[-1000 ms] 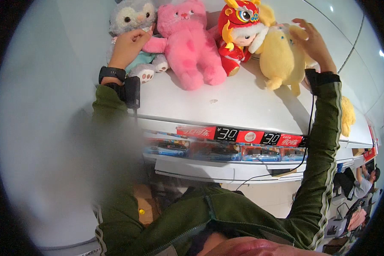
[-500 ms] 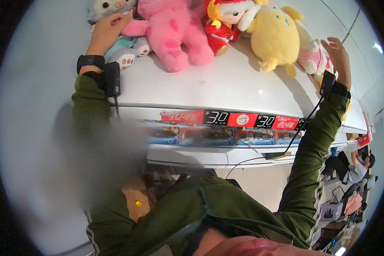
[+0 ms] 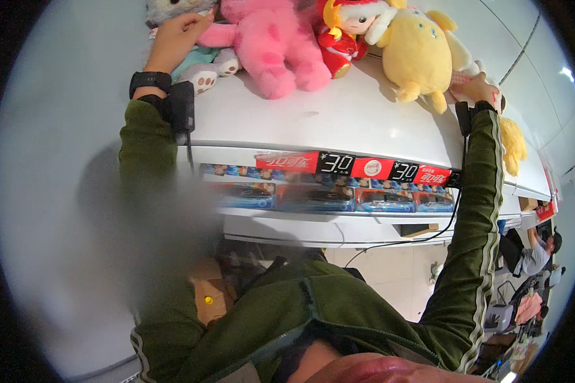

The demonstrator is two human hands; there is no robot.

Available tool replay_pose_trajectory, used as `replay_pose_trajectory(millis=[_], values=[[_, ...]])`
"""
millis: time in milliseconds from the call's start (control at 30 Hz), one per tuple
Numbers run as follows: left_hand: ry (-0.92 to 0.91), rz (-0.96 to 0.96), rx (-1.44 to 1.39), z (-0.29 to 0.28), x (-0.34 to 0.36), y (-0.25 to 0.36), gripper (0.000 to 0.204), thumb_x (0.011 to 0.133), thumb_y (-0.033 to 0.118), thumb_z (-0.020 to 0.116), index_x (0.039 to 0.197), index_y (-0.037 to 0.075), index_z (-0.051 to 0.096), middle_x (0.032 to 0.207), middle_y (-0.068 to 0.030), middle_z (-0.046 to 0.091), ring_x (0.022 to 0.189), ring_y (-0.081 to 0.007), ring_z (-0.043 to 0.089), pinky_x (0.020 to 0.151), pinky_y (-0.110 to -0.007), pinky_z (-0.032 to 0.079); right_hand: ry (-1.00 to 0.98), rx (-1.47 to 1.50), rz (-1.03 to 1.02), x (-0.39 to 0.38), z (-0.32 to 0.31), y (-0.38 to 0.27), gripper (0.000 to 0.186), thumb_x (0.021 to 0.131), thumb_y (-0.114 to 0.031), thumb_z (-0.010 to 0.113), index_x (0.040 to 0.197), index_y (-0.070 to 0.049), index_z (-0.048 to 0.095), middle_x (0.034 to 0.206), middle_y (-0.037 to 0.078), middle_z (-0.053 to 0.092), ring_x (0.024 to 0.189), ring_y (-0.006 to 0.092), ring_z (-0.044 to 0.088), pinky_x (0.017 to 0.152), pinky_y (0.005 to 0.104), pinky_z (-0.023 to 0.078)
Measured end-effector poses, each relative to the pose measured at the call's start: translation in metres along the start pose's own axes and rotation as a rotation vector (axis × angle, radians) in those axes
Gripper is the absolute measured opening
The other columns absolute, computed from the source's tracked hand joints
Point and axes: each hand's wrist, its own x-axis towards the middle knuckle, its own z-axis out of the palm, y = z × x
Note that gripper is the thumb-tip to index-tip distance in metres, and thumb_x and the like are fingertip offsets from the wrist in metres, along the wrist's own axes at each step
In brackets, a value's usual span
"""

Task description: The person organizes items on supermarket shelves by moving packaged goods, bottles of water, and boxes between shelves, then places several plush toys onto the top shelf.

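Observation:
Plush toys line a white shelf top (image 3: 300,124): a grey one in turquoise (image 3: 191,60), a pink one (image 3: 275,51), a red-costumed doll (image 3: 342,48) and a yellow one (image 3: 415,60). My left hand (image 3: 177,38) pinches at the pink toy's arm beside the grey toy; what exactly it holds is unclear. My right hand (image 3: 476,89) is closed on a white plush in pink check (image 3: 460,76), partly hidden behind the yellow toy. An orange-yellow plush (image 3: 512,145) lies beside my right forearm.
Red-and-black label strips (image 3: 370,167) edge the shelf above boxed items (image 3: 383,201). A cardboard box (image 3: 214,284) is low left, behind a blurred patch. A black cord hangs from my right wrist. People (image 3: 536,255) and chairs are at the far right.
My right hand moved off the yellow toy, open in between, down onto the checked plush. The yellow toy stands more upright. My left hand stays at the pink arm; the view shifted.

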Motion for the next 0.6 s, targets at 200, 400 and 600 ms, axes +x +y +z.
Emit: replay_pose_trajectory(millis=[200,400,600], values=[[0.014,-0.016,0.072,0.001,-0.002,0.006,0.039,0.090,0.040,0.066,0.088,0.001,0.068,0.064,0.0008,0.054,0.060,-0.0095,0.045,0.055,-0.028,0.035,0.148,0.018,0.042,0.014,0.015,0.028,0.097,0.060,-0.064,0.078,0.129,-0.001,0.049,0.117,0.024,0.065,0.110,0.0386,0.063,0.092,0.0434,0.051],[0.028,0.055,0.036,0.001,0.000,0.001,0.037,0.090,0.036,0.067,0.083,0.000,0.068,0.058,0.0024,0.049,0.055,-0.0093,0.041,0.052,-0.029,0.033,0.495,0.414,0.118,-0.004,-0.029,0.059,0.094,0.067,-0.054,0.082,0.135,-0.001,0.046,0.132,0.016,0.055,0.125,0.0329,0.050,0.102,0.0369,0.042],[-0.084,-0.059,0.066,-0.005,-0.001,0.007,0.037,0.094,0.037,0.064,0.087,0.000,0.067,0.070,0.0026,0.054,0.067,-0.0070,0.046,0.061,-0.024,0.037,0.891,0.507,-0.201,-0.014,-0.054,0.020,0.093,0.063,-0.052,0.087,0.136,-0.009,0.048,0.138,0.016,0.050,0.126,0.0355,0.050,0.103,0.0414,0.044]])
